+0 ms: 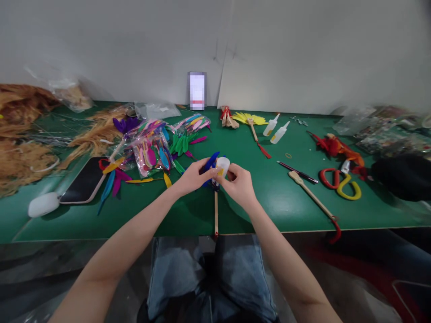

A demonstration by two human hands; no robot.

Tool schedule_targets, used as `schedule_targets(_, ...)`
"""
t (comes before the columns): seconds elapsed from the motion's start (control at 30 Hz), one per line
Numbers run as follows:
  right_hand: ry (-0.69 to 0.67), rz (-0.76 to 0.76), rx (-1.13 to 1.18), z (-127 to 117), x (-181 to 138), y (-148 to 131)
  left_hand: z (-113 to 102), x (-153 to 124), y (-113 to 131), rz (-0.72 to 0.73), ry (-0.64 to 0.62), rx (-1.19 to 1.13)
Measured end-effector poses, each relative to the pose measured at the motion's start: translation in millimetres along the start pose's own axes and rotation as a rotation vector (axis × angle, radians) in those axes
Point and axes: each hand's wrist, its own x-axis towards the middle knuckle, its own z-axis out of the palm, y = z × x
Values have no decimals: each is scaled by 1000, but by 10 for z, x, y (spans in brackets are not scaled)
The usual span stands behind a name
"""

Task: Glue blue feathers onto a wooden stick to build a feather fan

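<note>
Close together over the green table, both hands work at a wooden fan stick that points towards me. Blue feathers poke up from the fingers of my left hand, which is closed on them. My right hand grips a small white glue bottle, its base facing up and a yellow label on its side. The bottle's nozzle is hidden behind the fingers, so I cannot tell whether it touches the feathers. More blue feathers lie around the head of the stick, partly covered by my hands.
Plastic packs of coloured feathers and a dark-screened phone lie left. Farther back are a yellow feather fan and two glue bottles. Scissors, a pen and another wooden stick lie right. Brown fibres fill the far left.
</note>
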Motion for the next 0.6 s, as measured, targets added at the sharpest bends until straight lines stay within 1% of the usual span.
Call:
schedule_targets(0.07,-13,-40,-15,-3,-3,11,40,1,25,53,23,89)
schedule_targets(0.13,-35,-46,1,-9,-2,19,66,-2,58,86,51,126)
schedule_targets(0.3,-93,-38,3,-76,10,-32,59,-6,92,119,77,105)
schedule_targets(0.47,-53,-49,39,-139,27,-91,29,-5,51,144,34,113)
schedule_targets(0.6,-69,-34,69,-127,20,-87,27,-35,49,126,69,140)
